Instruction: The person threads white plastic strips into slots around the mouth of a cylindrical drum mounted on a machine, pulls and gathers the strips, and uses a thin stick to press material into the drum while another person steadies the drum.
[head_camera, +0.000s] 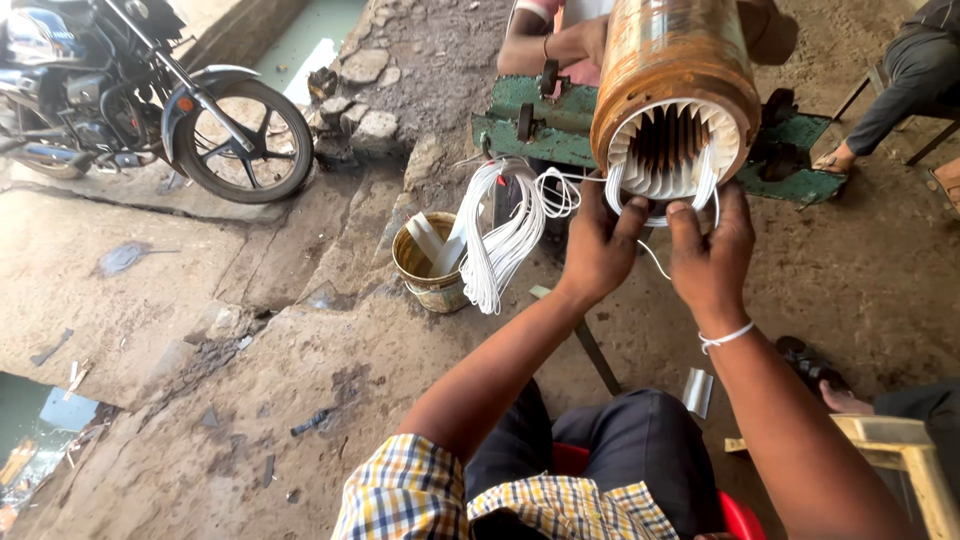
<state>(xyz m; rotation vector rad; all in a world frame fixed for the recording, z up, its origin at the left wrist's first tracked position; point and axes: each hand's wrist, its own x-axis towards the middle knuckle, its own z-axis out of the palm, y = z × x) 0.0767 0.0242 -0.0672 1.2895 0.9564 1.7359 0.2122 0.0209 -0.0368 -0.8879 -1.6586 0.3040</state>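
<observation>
Dirt yard: both hands (655, 245) thread white wire (505, 235) into rusty stator (675, 95).

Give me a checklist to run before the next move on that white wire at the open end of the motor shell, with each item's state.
1. Both hands on the work: left hand and right hand at the shell's mouth: ok.
2. White wire pinched in fingers: ok.
3. Slots in the rusty motor shell lined with white sheets: ok.
4. Hanging wire bundle free of tangles: cannot tell.
5. Shell resting firmly on the green stand: cannot tell.
</observation>
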